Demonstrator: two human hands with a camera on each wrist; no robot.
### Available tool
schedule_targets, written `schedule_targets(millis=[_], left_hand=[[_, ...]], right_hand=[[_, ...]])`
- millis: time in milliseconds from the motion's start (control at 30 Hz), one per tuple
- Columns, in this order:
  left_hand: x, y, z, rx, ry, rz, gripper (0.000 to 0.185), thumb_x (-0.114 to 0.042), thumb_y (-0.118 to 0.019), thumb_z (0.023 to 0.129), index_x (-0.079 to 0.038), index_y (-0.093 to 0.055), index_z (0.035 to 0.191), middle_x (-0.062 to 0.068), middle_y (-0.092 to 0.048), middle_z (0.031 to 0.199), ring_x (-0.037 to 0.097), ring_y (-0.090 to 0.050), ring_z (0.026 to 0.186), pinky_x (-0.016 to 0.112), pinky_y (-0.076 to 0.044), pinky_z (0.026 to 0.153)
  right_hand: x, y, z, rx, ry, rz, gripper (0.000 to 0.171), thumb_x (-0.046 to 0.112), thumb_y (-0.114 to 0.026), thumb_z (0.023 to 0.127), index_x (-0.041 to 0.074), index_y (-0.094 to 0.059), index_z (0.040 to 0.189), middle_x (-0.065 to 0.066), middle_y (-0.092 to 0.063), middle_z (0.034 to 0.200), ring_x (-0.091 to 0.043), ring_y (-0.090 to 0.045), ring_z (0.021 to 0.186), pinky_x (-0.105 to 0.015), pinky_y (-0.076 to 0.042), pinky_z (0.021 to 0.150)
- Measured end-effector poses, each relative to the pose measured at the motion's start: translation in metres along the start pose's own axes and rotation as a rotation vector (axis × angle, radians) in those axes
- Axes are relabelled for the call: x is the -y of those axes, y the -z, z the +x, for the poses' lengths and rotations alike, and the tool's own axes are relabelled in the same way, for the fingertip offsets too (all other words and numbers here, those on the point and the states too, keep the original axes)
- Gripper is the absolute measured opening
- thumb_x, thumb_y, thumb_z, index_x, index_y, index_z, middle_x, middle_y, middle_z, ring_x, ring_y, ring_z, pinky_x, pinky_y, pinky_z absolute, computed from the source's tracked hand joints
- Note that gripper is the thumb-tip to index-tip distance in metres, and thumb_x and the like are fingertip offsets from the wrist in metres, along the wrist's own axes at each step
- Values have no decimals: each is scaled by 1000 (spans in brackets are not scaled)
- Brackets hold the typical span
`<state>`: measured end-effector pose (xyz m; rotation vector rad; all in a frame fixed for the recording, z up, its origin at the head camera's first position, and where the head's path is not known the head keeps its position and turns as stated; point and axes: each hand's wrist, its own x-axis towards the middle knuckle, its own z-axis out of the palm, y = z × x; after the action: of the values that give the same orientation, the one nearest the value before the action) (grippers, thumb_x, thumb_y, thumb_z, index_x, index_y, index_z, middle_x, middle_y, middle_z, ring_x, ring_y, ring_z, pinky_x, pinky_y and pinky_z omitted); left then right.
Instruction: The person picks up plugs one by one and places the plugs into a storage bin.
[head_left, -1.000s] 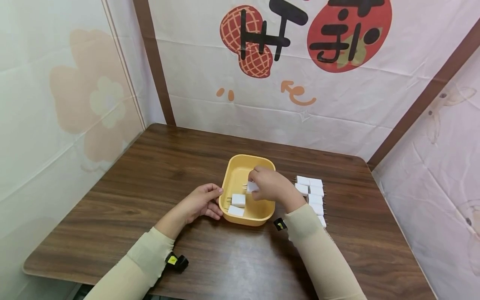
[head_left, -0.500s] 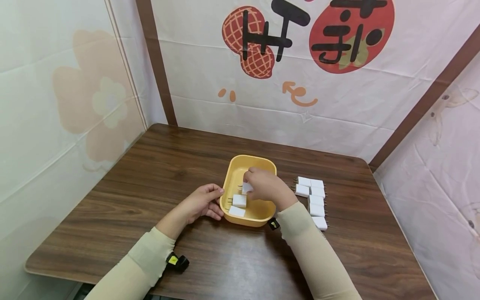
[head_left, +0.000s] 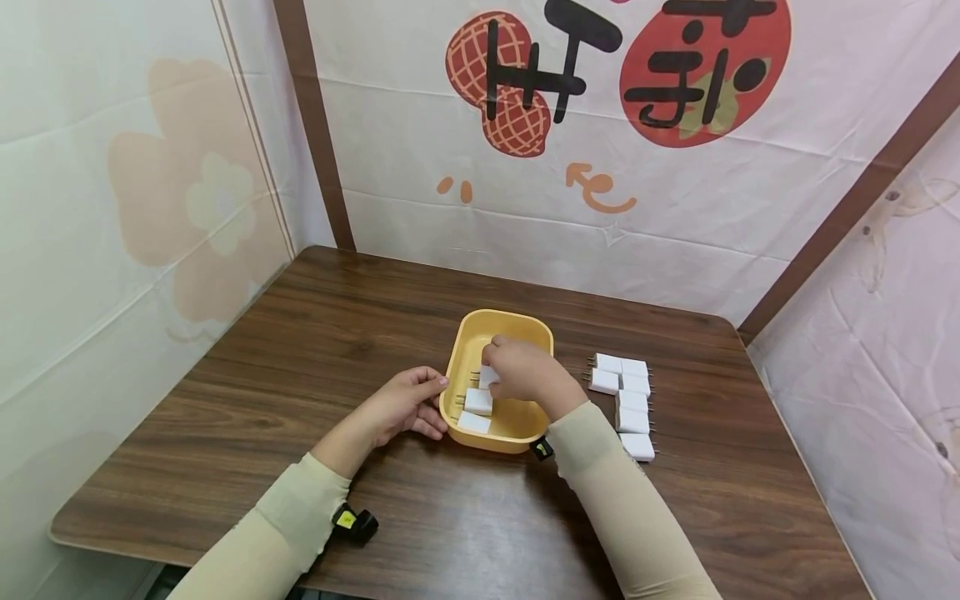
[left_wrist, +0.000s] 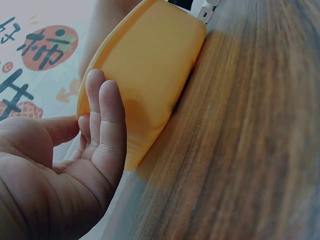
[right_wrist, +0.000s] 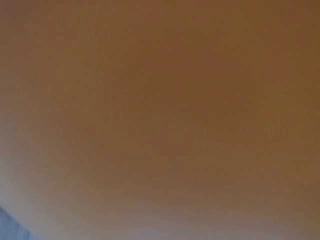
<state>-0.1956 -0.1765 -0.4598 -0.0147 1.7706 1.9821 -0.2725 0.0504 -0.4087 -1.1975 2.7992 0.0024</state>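
In the head view, a yellow plastic tray point(head_left: 517, 427) stands on the table. My left hand point(head_left: 403, 405) pinches the tray's left rim between thumb and finger; the left wrist view shows that hand point(left_wrist: 75, 165) with its other fingers along the tray's outer wall point(left_wrist: 155, 55). Inside the tray, my right hand point(head_left: 523, 375) pinches a white plug charger point(head_left: 487, 377), prongs pointing left. It is partly hidden by the fingers. Just nearer lie a second white charger point(head_left: 477, 402) and a third charger point(head_left: 474, 422). A blurred brownish surface fills the right wrist view.
Several more white chargers point(head_left: 633, 400) are grouped on the wooden table point(head_left: 360, 317) right of the tray, prongs facing left or right. Fabric walls point(head_left: 420, 221) with printed pictures rise behind the table and at both sides.
My right hand has shifted left inside the tray with the pinched charger, which now sits close to the one nearer me. The left hand keeps its place on the rim.
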Motion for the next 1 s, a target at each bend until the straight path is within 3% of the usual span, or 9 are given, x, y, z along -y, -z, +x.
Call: schedule_targets(millis=[467, 1000], left_hand=[[-2, 0, -4, 8, -12, -2, 37, -28, -50, 110, 4, -44, 127, 12, -59, 93, 22, -72, 67, 39, -64, 64], [-2, -2, -5, 14, -17, 3, 35, -26, -48, 110, 5, -44, 125, 10, -63, 80, 22, -71, 65, 39, -64, 63]], right_hand=[[7, 1, 3, 27, -22, -38, 36, 29, -78, 91, 11, -68, 121, -1, -60, 107, -17, -58, 90, -34, -54, 86], [9, -10, 5, 11, -19, -14, 25, 26, -75, 93, 11, -70, 112, -1, -59, 100, -16, -55, 86, -32, -51, 77]])
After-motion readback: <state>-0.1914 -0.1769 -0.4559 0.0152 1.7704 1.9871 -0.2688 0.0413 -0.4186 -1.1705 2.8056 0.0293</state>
